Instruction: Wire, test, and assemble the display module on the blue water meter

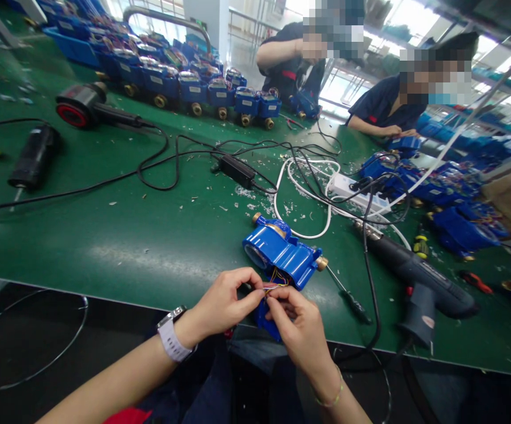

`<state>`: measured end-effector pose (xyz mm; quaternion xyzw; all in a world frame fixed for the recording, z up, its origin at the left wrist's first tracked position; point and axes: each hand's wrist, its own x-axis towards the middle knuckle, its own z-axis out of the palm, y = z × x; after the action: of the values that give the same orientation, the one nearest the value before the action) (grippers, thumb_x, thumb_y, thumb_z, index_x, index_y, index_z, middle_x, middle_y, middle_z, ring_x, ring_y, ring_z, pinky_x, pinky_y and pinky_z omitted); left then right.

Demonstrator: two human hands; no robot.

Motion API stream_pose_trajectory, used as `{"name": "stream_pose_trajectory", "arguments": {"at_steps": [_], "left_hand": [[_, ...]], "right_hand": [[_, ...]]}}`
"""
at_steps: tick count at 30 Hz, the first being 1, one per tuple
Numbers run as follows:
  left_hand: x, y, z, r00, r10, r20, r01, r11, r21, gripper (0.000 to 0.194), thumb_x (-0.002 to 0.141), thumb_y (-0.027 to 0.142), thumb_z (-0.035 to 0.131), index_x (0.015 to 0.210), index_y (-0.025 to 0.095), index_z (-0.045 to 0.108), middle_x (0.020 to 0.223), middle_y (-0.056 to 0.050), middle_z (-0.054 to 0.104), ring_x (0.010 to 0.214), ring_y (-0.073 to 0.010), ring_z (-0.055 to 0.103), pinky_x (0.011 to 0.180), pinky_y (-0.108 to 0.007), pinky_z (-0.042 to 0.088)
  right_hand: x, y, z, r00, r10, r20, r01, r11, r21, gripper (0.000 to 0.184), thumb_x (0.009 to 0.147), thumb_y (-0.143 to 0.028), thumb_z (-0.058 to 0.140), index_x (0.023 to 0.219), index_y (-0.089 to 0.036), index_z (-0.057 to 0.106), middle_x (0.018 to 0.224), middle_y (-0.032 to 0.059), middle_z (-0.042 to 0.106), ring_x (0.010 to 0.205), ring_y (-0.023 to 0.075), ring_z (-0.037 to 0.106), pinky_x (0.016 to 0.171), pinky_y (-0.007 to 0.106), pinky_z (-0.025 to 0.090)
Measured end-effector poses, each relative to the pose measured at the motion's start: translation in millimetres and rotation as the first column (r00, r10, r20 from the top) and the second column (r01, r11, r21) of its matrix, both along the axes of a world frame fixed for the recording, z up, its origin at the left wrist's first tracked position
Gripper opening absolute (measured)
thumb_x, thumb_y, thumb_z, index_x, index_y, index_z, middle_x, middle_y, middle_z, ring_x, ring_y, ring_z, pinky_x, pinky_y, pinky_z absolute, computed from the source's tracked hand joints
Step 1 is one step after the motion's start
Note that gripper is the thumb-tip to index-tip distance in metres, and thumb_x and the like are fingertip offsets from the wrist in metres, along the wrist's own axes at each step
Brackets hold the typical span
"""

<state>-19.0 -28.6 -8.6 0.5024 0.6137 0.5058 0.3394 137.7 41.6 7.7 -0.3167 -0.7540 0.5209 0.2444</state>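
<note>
Left hand: yours (pixel 222 303), pinching the thin coloured wires (pixel 273 287) between thumb and fingertips, white smartwatch (pixel 174 334) on the wrist.
Right hand: yours (pixel 297 325), also closed on those wires, fingertips just beside the left hand's, thin bracelet (pixel 329 393) on the wrist.
Held item: blue plastic piece (pixel 266 321) under your fingers at the table edge, wires running into it.
Main item: blue meter housing (pixel 277 252) with brass ends, on the table at your 12 o'clock, touching or just beside your hands; wires lead from it. Can't tell if the held piece is attached.
Right side: screwdriver (pixel 348 303) at 3 o'clock, near; pistol-grip power tool (pixel 423 291) beyond it.
Table: green work table (pixel 105 253), with power strip (pixel 356 193) at 1 o'clock among cables and plastic scraps.
Far: row of blue meters (pixel 193 88) at 11 o'clock; two co-workers (pixel 390 109) at 1 o'clock.
</note>
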Motion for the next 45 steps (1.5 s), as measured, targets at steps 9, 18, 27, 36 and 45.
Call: {"name": "stream_pose_trajectory", "arguments": {"at_steps": [9, 18, 27, 36, 45], "left_hand": [[-0.8, -1.4, 4.7, 0.999, -0.055, 0.002, 0.054, 0.998, 0.043, 0.009, 0.084, 0.024, 0.061, 0.084, 0.016, 0.063, 0.084, -0.003, 0.067, 0.08, -0.0165, 0.062, 0.074, -0.027, 0.046], [1.0, -3.1, 1.0, 0.996, -0.093, -0.014, 0.094, 0.989, 0.115, 0.008, 0.086, 0.02, 0.059, 0.079, 0.017, 0.06, 0.084, -0.004, 0.064, 0.082, -0.0168, 0.06, 0.077, -0.029, 0.046], [3.5, -8.4, 0.1, 0.989, -0.143, -0.039, 0.148, 0.969, 0.2, 0.008, 0.083, 0.019, 0.065, 0.09, 0.017, 0.061, 0.095, -0.006, 0.062, 0.094, -0.0197, 0.058, 0.086, -0.033, 0.046], [-1.5, -4.4, -3.4, 0.991, -0.136, -0.021, 0.137, 0.97, 0.201, 0.014, 0.09, 0.017, 0.054, 0.086, 0.017, 0.067, 0.085, -0.005, 0.067, 0.084, -0.0165, 0.062, 0.079, -0.029, 0.048], [-1.8, 3.7, -3.6, 0.958, -0.09, -0.271, 0.17, 0.942, 0.288, 0.006, 0.089, 0.019, 0.06, 0.089, 0.02, 0.066, 0.084, -0.004, 0.074, 0.08, -0.017, 0.066, 0.079, -0.032, 0.048]], "right_hand": [[0.8, -1.6, -1.2, 0.998, 0.029, 0.063, -0.033, 0.998, 0.058, 0.014, 0.094, -0.026, 0.053, 0.086, -0.018, 0.061, 0.098, 0.0071, 0.069, 0.068, 0.0147, 0.066, 0.06, 0.023, 0.054], [2.5, -2.2, -4.5, 0.997, -0.04, 0.061, 0.024, 0.969, 0.244, 0.014, 0.095, -0.022, 0.052, 0.094, -0.019, 0.065, 0.088, 0.0049, 0.071, 0.063, 0.0154, 0.067, 0.056, 0.023, 0.052], [4.1, -1.5, -6.5, 0.994, -0.074, 0.076, 0.033, 0.898, 0.438, 0.013, 0.095, -0.018, 0.052, 0.097, -0.019, 0.065, 0.086, 0.0025, 0.072, 0.069, 0.016, 0.07, 0.062, 0.023, 0.051], [4.7, -1.4, -4.1, 0.997, -0.071, 0.043, 0.055, 0.954, 0.293, 0.011, 0.093, -0.02, 0.056, 0.094, -0.02, 0.067, 0.083, 0.0029, 0.072, 0.061, 0.0149, 0.067, 0.058, 0.024, 0.053], [8.1, -5.3, 1.4, 0.997, 0.035, -0.069, -0.018, 0.972, 0.236, 0.022, 0.092, -0.018, 0.053, 0.105, -0.02, 0.071, 0.109, 0.0094, 0.069, 0.102, 0.0229, 0.066, 0.084, 0.033, 0.056]]}}
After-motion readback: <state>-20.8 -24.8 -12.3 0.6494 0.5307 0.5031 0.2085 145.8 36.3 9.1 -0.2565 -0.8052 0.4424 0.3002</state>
